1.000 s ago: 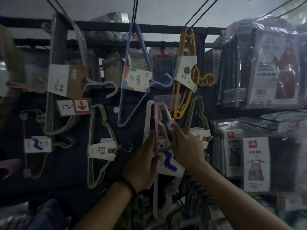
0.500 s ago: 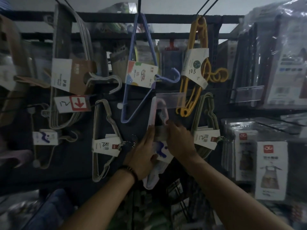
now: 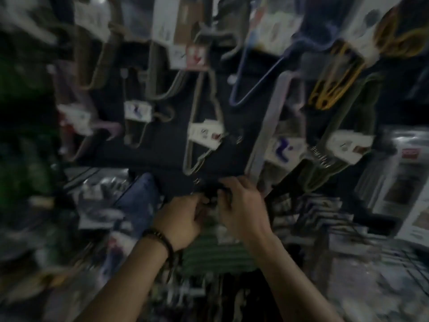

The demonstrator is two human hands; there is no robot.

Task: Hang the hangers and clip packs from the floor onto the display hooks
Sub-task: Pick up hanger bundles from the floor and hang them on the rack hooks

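Head view, blurred: the pink hanger pack (image 3: pixel 267 129) hangs on the display (image 3: pixel 167 145) just above the left hand (image 3: pixel 183 219) and right hand (image 3: pixel 241 205), grips unreadable; check it seats fully before reaching floorward.

Motion blur leaves no word or number legible. A small hanging sign (image 3: pixel 189 58) near the top middle of the display wall is half white, half red, with a pale mark on the red half that cannot be made out. The white card label (image 3: pixel 284 148) on the pale pink hanger bundle (image 3: pixel 267 126) bears a dark blue squiggle logo, and a similar mark sits on the label (image 3: pixel 138 110) of the beige hangers (image 3: pixel 127 132) further left. A red logo patch (image 3: pixel 409 153) tops a boxed pack (image 3: pixel 399 182) at the right edge
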